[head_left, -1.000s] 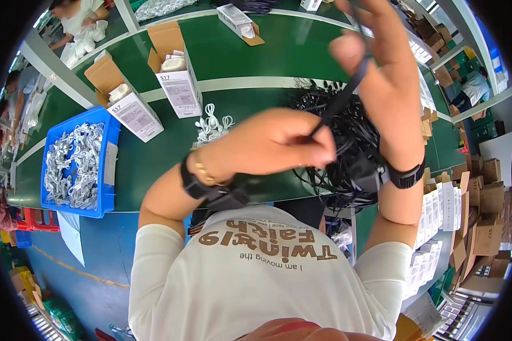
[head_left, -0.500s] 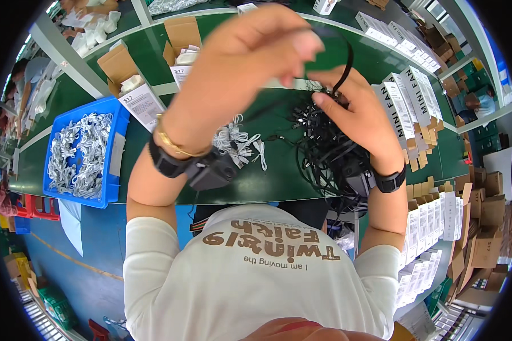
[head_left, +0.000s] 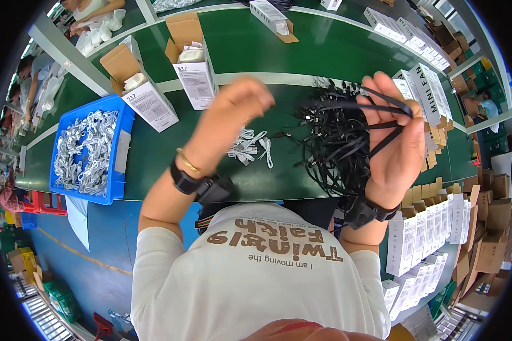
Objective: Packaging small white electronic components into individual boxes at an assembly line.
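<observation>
Right, closest first: my right hand (head_left: 401, 128) is palm-up, thumb and bent fingers gripping a few flat black straps (head_left: 395, 107), which arch round the fingers and run left. My left hand (head_left: 240, 105) hangs apart from them, fingers half-bent; it's blurred, so I can't tell whether it's closed, and nothing shows in it.

So I judge the step in hand is gathering and separating straps, and what the next move calls for is a steady right-hand grip plus careful fingers, as the tails could snag. That's because the tangled black heap (head_left: 333, 156) sits on the green table (head_left: 279, 190) right under them, small metal ends poking out.

Beneath my left hand there's a small bunch of white cables (head_left: 246, 149); farther left, the blue tray (head_left: 126, 113) holds plenty more.

Beyond, two open white cartons (head_left: 152, 105) (head_left: 194, 82) stand with white contents showing, and more white boxes (head_left: 429, 94) line up past my right hand. Farther out, another carton (head_left: 269, 17) lies on its side, and top left, a co-worker (head_left: 91, 11) handles white bags (head_left: 101, 31).
</observation>
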Motion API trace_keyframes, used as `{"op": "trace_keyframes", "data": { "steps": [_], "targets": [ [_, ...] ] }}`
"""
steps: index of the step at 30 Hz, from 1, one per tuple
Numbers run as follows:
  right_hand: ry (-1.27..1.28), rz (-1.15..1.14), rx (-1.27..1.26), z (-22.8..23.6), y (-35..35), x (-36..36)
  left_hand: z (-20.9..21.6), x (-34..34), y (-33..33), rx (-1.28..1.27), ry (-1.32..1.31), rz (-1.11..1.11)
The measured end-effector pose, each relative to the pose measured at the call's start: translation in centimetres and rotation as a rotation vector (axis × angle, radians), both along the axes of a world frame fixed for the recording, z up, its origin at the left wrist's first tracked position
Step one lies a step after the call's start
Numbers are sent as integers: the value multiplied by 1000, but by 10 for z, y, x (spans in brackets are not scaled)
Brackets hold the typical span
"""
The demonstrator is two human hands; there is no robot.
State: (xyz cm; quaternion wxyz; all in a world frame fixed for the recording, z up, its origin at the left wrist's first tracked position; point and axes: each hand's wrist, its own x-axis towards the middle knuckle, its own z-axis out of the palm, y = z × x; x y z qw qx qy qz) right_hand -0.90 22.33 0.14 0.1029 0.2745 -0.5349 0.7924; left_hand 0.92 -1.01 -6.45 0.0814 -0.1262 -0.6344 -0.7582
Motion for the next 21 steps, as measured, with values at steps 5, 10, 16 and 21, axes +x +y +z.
{"op": "trace_keyframes", "data": {
  "steps": [5,10,16,21],
  "targets": [
    [-97,362,-352,-31,31,-13,-48,5,31,-523,-21,-247],
    [-183,297,-338,-64,47,-4,-81,1,13,-1399,424,-43],
    [-409,62,-87,-105,32,11,-71,-3,10,-1313,479,-24],
    [-451,119,276,-115,6,11,-38,11,25,-669,321,29]
  ]
}}
